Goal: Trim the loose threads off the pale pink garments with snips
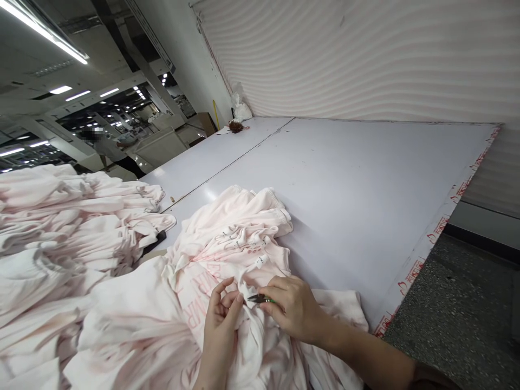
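Pale pink garments (227, 216) with pink lettering lie heaped at the front of the table. My left hand (222, 311) pinches a fold of this cloth between thumb and fingers. Just to its right, my right hand (290, 303) is closed around small thread snips (257, 299), whose dark blades point left at the held cloth. A bit of green shows on the snips by my fingers. A small white label (260, 262) lies on the fabric just above both hands.
More pale pink garments (81, 216) are piled at the left. The white table (345, 189) stretches back to a wall covered in rippled sheeting (365, 59). A white plastic bag (241, 110) sits at its far corner. A person (109, 149) stands in the background left.
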`<state>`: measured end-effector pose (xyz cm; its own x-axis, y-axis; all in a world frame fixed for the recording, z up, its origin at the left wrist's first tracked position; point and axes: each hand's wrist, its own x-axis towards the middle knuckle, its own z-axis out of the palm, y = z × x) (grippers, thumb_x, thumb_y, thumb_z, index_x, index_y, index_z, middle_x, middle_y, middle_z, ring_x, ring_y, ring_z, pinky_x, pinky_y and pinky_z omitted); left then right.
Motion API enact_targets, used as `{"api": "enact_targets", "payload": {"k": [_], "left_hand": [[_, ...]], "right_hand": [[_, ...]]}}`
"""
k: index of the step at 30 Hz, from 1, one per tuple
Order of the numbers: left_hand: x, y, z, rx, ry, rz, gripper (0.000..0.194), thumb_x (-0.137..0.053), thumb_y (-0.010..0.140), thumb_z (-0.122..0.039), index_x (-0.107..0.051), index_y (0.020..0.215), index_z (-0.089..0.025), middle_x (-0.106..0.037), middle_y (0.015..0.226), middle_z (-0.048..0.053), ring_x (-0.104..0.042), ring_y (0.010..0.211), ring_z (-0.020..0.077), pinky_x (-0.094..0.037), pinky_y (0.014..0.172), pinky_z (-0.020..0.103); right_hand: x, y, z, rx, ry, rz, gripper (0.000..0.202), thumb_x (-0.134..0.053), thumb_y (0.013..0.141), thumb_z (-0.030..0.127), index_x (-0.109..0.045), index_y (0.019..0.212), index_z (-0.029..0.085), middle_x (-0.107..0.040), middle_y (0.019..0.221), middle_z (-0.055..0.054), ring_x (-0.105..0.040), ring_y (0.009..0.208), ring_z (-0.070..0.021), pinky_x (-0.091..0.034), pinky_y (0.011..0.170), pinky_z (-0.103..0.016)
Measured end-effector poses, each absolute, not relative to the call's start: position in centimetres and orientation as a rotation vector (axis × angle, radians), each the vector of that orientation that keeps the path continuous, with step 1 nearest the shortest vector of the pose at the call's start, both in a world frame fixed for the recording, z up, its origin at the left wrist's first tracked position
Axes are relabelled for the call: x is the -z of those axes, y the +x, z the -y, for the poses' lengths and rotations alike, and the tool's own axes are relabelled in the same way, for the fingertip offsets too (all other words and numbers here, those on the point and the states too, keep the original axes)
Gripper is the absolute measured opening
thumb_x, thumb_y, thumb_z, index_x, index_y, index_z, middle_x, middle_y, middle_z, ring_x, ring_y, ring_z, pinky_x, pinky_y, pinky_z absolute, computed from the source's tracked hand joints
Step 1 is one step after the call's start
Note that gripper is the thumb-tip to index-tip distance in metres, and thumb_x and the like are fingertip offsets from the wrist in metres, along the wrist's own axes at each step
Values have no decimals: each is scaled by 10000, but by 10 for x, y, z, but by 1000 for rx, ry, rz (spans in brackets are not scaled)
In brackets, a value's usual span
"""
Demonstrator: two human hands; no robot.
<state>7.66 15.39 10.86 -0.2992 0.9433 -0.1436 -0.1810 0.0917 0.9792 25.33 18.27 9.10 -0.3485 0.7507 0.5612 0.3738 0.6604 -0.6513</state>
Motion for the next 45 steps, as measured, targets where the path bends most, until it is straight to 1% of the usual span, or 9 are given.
{"api": "enact_targets", "payload": {"k": [10, 15, 20, 26, 31, 34, 38, 41, 45], "left_hand": [[-113, 76, -153, -1387, 839, -1338, 731, -847, 600, -454, -504, 1217, -261, -608, 676, -68, -541, 622, 81, -446, 661, 190], [-108, 64, -157, -1314, 1026, -1416, 688, -789, 651, -499, -532, 1235, -242, -596, 711, -39, -526, 621, 104, -433, 615, 210], [-123, 60, -163, -1163, 1509, -1681, 477, -645, 773, -509, -624, 1157, -226, -600, 684, -4, -519, 578, 143, -406, 537, 246], [-151, 70, -204, -915, 2277, -1743, 271, -626, 749, -331, -717, 992, -252, -679, 1127, 95, -608, 1027, 285, -448, 870, 402], [-142, 77, -235, -325, 2130, -1827, 188, -602, 677, -175, -677, 843, -223, -668, 713, 23, -614, 713, 221, -401, 687, 311], [-138, 74, -236, -231, 2104, -1822, 69, -562, 710, -197, -620, 676, -213, -595, 651, 8, -580, 679, 201, -365, 651, 288], [-134, 62, -229, -320, 1896, -1666, 269, -486, 825, -405, -592, 681, -203, -589, 742, 10, -560, 726, 184, -390, 675, 282], [-130, 53, -225, -543, 1533, -1482, 370, -576, 767, -548, -594, 718, -182, -524, 669, -18, -491, 669, 159, -386, 640, 271], [-125, 48, -222, -649, 1345, -1376, 376, -668, 743, -532, -623, 770, -159, -543, 683, -14, -475, 652, 137, -372, 612, 251]], "right_hand": [[-89, 254, -185, -618, -867, 1908, 161, -618, 889, 238, -733, 1001, 232, -703, 838, -32, -657, 712, -166, -493, 679, -277], [-83, 254, -219, -768, -998, 1639, 339, -672, 830, 308, -656, 1160, 233, -658, 1065, -74, -640, 955, -219, -526, 824, -338], [-75, 249, -231, -875, -834, 1683, 128, -702, 781, 279, -680, 878, 199, -605, 915, -49, -620, 781, -176, -535, 710, -298], [-65, 241, -199, -815, -634, 1697, 152, -616, 716, 136, -659, 839, 214, -663, 835, -38, -637, 772, -180, -522, 716, -288], [-62, 241, -196, -1271, -731, 1561, 97, -655, 781, 262, -668, 842, 188, -715, 794, -27, -676, 720, -174, -527, 668, -268], [-63, 250, -203, -1491, -768, 1457, 176, -662, 809, 317, -643, 922, 182, -727, 787, -25, -700, 750, -191, -538, 697, -285], [-66, 260, -217, -1097, -998, 1565, 160, -693, 793, 261, -673, 937, 195, -719, 874, -47, -683, 838, -221, -518, 752, -319], [-68, 258, -224, -777, -970, 1720, 256, -733, 777, 255, -707, 1029, 217, -709, 979, -64, -674, 875, -229, -505, 786, -334], [-68, 249, -228, -624, -910, 1772, 184, -678, 835, 236, -736, 1010, 228, -724, 902, -48, -678, 809, -212, -492, 748, -321]]}}
